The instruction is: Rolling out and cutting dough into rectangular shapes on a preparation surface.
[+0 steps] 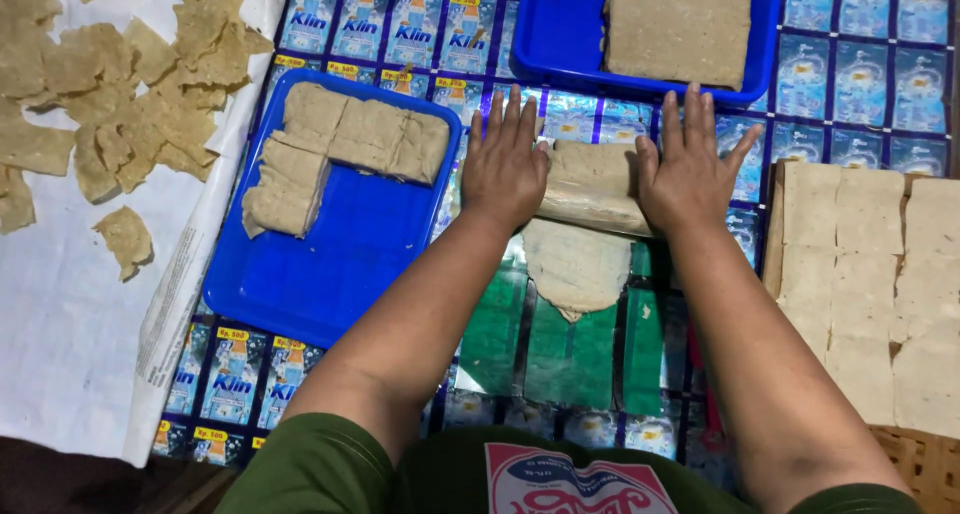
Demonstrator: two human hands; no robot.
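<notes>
My left hand and my right hand lie flat, fingers spread, on the two ends of a dough-wrapped roller. Under and in front of the roller a thin beige sheet of dough is flattened on the shiny sachet-patterned mat. Both palms press down on the roller; neither hand grips anything else.
A blue tray at left holds several stacks of cut dough pieces. Another blue tray behind holds a thick dough slab. Cut dough squares lie at right. Thin irregular pieces are spread on white paper at far left.
</notes>
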